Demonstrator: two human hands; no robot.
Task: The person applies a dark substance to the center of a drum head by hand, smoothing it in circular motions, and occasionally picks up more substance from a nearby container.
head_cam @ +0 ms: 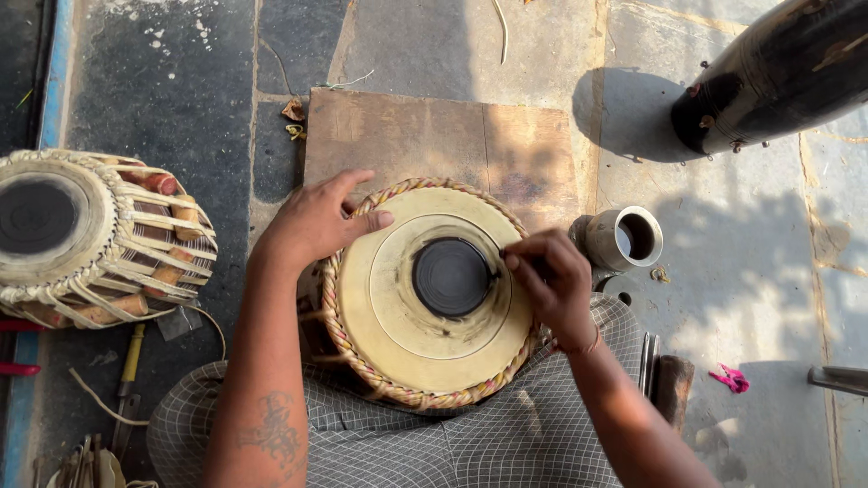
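stone floor point(434, 45), left hand point(316, 221) splayed on drum point(429, 294)

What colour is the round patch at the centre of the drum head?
Black, on the cream drum head; the patch shows clearly in the head view.

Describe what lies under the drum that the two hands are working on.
Under the drum a checked cloth over the person's lap shows, and beyond it a wooden board on the floor. What the drum's base rests on is covered by the drum itself.
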